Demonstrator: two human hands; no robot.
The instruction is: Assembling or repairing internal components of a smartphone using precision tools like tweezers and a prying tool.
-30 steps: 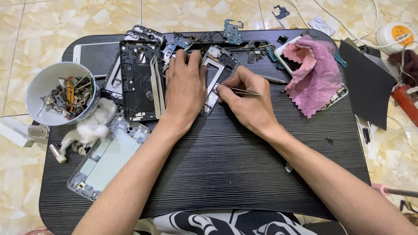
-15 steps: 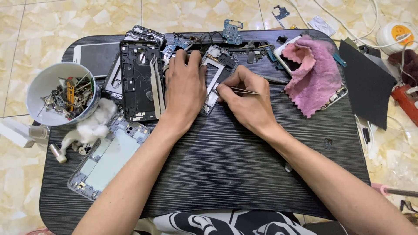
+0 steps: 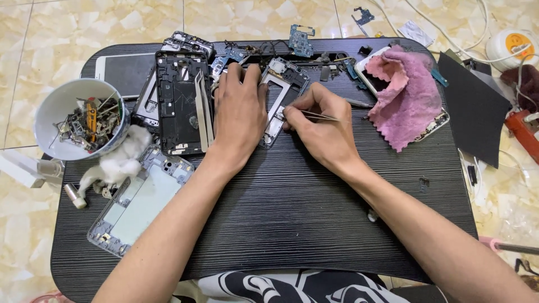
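My left hand (image 3: 240, 109) lies flat, fingers together, pressing down on a silver phone frame (image 3: 283, 90) at the back middle of the black ribbed table (image 3: 292, 207). Most of that frame is hidden under the palm. My right hand (image 3: 323, 126) pinches thin metal tweezers (image 3: 307, 114), whose tips point left at the frame's right edge, close to my left thumb. A black phone chassis (image 3: 178, 104) rests just left of my left hand.
A white bowl (image 3: 67, 101) of screws and metal scraps stands at the left, cotton wool (image 3: 120, 160) beside it. A pale phone frame (image 3: 140, 199) lies front left. A pink cloth (image 3: 407, 95) covers a phone at the right. Circuit boards (image 3: 300, 39) line the back edge.
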